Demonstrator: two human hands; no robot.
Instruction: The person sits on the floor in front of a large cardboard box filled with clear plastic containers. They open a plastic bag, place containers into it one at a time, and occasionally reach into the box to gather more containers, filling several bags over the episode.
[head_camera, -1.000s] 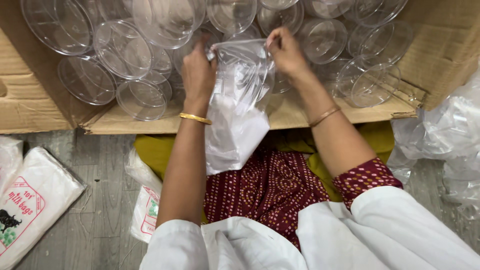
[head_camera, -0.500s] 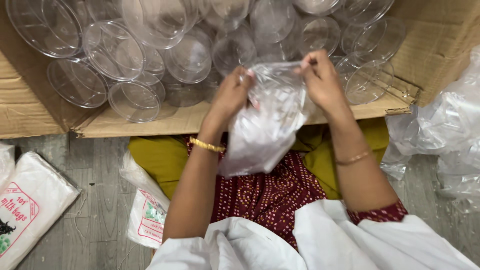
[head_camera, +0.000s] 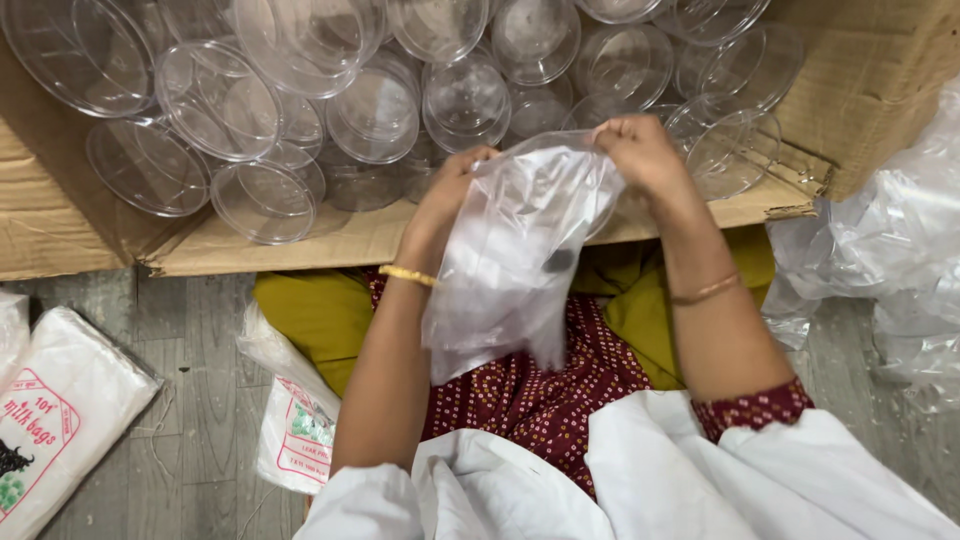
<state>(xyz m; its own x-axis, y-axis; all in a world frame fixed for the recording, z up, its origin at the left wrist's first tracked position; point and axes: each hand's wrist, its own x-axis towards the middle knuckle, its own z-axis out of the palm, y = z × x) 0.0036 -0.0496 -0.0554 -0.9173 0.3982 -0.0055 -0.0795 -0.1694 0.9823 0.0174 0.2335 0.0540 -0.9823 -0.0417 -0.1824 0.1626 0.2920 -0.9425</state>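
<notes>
Head camera, looking down at a seated person's two bare hands. Both hands hold one thin clear plastic bag (head_camera: 515, 255) by its top edge, at about twelve o'clock from the person's lap. The left hand (head_camera: 455, 190) pinches the bag's mouth at its ten o'clock corner; the right hand (head_camera: 640, 150) pinches it at the two o'clock corner, fingers closed tight on the film. The rest of the bag hangs loose toward six o'clock, over a dark red patterned garment.

The bag is likely very light, limp and slippery, with no stiffness of its own; it would crumple or cling rather than break. The rim of the mouth, where the hands already grip, looks the best place to take hold, one side in each hand.

It appears translucent, wrinkled and glossy, with a small dark spot near its middle.

Beyond the hands, at twelve o'clock, an open cardboard box (head_camera: 860, 80) holds many clear round plastic containers (head_camera: 375, 110). At eight o'clock, flat printed white packets (head_camera: 50, 420) lie on a grey plank floor (head_camera: 190, 380). At three o'clock lies a heap of clear plastic wrap (head_camera: 890, 260).
</notes>
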